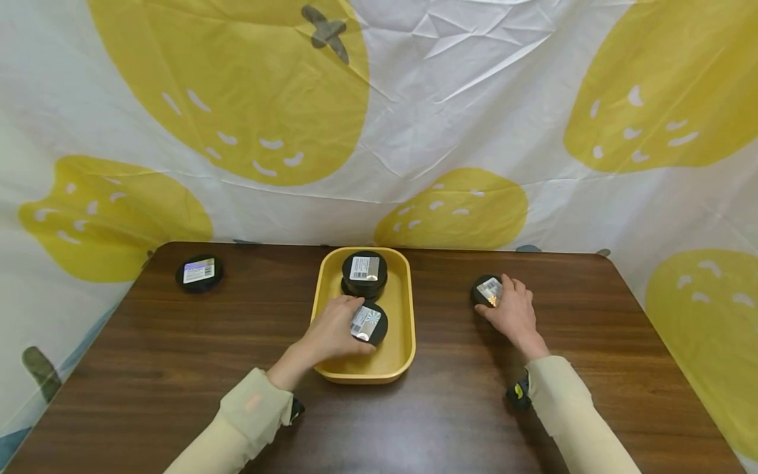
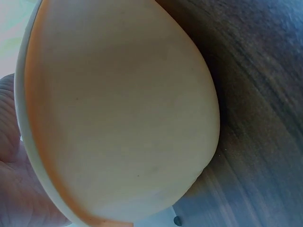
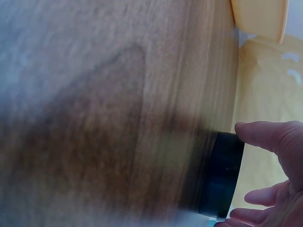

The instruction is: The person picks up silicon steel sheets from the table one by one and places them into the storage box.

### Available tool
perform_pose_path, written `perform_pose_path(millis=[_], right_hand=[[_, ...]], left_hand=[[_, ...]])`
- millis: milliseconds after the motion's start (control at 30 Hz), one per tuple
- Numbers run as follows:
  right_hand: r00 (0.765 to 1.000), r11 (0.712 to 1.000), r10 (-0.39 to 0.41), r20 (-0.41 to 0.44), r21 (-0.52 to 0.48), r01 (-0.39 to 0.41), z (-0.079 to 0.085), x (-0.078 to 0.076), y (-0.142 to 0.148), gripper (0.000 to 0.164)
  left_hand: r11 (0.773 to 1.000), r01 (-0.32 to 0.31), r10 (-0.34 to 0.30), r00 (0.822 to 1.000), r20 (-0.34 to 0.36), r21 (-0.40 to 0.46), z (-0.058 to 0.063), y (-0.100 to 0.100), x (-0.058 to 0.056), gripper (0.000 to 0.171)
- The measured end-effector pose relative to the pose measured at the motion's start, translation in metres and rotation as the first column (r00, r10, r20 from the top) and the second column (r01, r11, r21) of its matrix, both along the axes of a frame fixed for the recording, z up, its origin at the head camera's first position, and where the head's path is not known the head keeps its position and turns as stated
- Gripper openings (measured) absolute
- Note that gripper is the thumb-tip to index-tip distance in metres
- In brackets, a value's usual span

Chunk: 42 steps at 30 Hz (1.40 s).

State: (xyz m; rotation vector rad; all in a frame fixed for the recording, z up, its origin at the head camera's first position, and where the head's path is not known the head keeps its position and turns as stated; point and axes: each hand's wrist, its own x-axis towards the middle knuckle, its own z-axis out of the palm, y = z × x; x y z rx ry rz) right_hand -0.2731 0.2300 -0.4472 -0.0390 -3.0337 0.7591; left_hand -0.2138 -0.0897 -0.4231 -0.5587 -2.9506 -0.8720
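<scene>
My left hand [image 1: 339, 332] reaches into a yellow tray [image 1: 403, 342] and holds a flat round black container [image 1: 368, 324] with a silvery label between fingers and thumb. Behind it, another labelled black container [image 1: 364, 271] sits on top of a further one. In the left wrist view the tray's wall [image 2: 123, 113] hides the container, and only part of the left hand [image 2: 23, 189] shows. Over to the right, my right hand [image 1: 514, 315] grips a similar round black container [image 1: 487, 291] by its edge, thumb on one side and fingers on the other; its dark side [image 3: 221, 175] shows in the right wrist view.
One more round black container [image 1: 199, 273] with a label lies at the far left of the brown wooden table [image 1: 254, 296]. A white cloth [image 1: 462, 85] printed with yellow fruit hangs behind the table and along its sides.
</scene>
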Motion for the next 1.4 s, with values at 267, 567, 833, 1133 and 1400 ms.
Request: perform_pose_path(millis=[267, 567, 833, 1133, 1400], right_hand=[[1.0, 1.0, -0.008, 0.011, 0.004, 0.008, -0.002, -0.001, 0.002, 0.083], [1.0, 1.0, -0.013, 0.006, 0.002, 0.013, -0.003, -0.001, 0.001, 0.083], [1.0, 1.0, -0.015, 0.003, 0.017, 0.015, -0.003, -0.002, 0.002, 0.084], [1.0, 1.0, -0.016, -0.004, 0.02, 0.016, -0.006, -0.005, 0.002, 0.086], [1.0, 0.999, -0.017, 0.009, 0.027, 0.017, -0.006, -0.005, 0.003, 0.087]], left_hand=[[1.0, -0.001, 0.001, 1.0, 0.01, -0.003, -0.003, 0.001, 0.0, 0.084], [1.0, 0.007, -0.007, 1.0, 0.015, -0.009, -0.005, 0.002, 0.0, 0.083], [1.0, -0.005, 0.006, 0.999, 0.04, -0.027, -0.007, 0.003, 0.0, 0.083], [1.0, 0.014, -0.014, 0.999, 0.03, -0.02, -0.011, 0.004, 0.0, 0.079], [0.999, 0.032, -0.032, 0.999, 0.006, -0.028, -0.015, 0.004, 0.001, 0.077]])
